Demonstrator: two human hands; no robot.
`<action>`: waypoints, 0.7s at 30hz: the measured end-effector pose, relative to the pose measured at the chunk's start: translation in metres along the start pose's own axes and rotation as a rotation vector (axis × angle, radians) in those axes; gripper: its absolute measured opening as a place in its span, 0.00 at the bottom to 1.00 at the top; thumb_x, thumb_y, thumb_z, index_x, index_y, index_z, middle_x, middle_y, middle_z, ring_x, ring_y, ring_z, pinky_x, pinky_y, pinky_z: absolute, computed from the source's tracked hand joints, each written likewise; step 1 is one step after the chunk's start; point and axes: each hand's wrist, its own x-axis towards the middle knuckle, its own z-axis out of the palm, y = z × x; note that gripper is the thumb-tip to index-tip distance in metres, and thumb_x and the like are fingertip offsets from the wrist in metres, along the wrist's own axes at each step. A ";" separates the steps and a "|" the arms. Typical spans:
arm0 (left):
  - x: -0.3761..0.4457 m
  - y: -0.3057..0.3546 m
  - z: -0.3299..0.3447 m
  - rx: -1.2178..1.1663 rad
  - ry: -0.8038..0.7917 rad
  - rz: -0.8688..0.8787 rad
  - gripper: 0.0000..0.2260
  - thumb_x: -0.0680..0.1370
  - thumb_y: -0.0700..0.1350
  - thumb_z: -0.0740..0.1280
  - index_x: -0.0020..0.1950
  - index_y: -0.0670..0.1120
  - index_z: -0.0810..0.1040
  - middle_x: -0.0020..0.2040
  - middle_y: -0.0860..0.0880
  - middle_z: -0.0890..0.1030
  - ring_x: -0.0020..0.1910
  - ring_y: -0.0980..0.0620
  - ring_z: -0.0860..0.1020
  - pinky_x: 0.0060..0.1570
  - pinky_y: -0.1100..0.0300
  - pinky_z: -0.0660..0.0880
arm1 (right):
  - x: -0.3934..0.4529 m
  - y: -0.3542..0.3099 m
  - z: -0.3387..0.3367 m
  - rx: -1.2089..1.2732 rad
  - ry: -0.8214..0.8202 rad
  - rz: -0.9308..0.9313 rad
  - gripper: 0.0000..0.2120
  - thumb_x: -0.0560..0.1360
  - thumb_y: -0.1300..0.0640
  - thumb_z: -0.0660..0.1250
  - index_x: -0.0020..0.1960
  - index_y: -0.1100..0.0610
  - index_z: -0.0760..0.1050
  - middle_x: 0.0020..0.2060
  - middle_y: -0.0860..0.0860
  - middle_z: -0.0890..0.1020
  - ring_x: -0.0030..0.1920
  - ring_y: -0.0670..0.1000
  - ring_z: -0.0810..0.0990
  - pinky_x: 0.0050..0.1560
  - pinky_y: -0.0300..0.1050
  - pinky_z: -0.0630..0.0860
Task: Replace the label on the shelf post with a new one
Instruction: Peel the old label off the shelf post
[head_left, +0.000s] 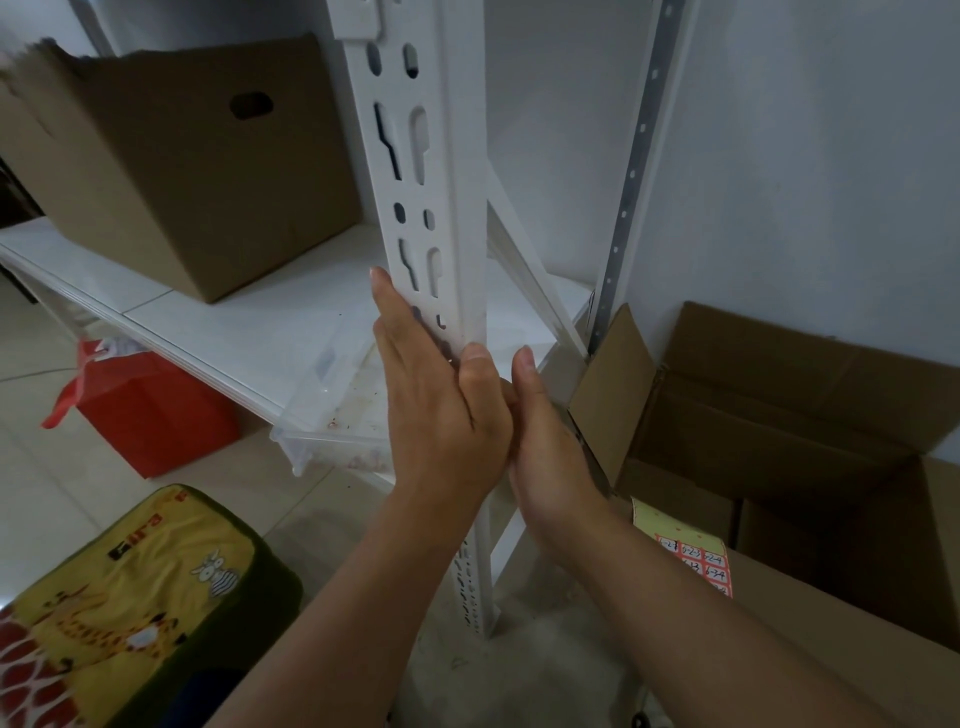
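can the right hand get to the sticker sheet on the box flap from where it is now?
Probably yes. The right hand is at the shelf post, holding nothing visible, and the sticker sheet lies uncovered on the cardboard box just below and right of it. Nothing stands between them.

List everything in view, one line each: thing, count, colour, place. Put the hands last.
shelf post: one, white, slotted, centre, upright
shelf board: one, white, left of the post
cardboard box: one, brown, on the shelf board
clear plastic bin: one, transparent, under the shelf board
red bag: one, red, on the floor at left
cushion: one, yellow with cartoon animals, bottom left
open cardboard boxes: at least two, brown, right
label sheet: one, pink-red, handwritten numbers, on a right-hand box
left hand: flat against the post
right hand: beside the post, touching the left hand; grip hidden
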 end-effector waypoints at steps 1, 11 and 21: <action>0.000 0.000 0.000 0.002 0.000 0.000 0.32 0.76 0.34 0.59 0.76 0.33 0.47 0.63 0.57 0.55 0.57 0.85 0.53 0.53 0.85 0.57 | 0.000 0.000 0.000 0.003 -0.002 0.000 0.27 0.71 0.32 0.45 0.41 0.38 0.83 0.45 0.41 0.85 0.50 0.36 0.81 0.53 0.38 0.74; 0.000 0.000 0.000 -0.004 -0.004 0.003 0.32 0.75 0.34 0.58 0.76 0.32 0.48 0.63 0.56 0.55 0.58 0.83 0.55 0.53 0.85 0.57 | 0.000 0.000 0.000 0.014 0.003 -0.005 0.27 0.71 0.32 0.46 0.41 0.38 0.83 0.44 0.41 0.85 0.49 0.37 0.82 0.53 0.38 0.74; 0.000 -0.003 0.001 0.007 -0.005 0.012 0.32 0.76 0.34 0.59 0.76 0.32 0.47 0.63 0.58 0.55 0.57 0.85 0.53 0.54 0.85 0.56 | 0.000 0.001 0.000 0.032 0.000 -0.002 0.27 0.71 0.32 0.46 0.43 0.41 0.83 0.47 0.43 0.85 0.52 0.39 0.81 0.56 0.41 0.74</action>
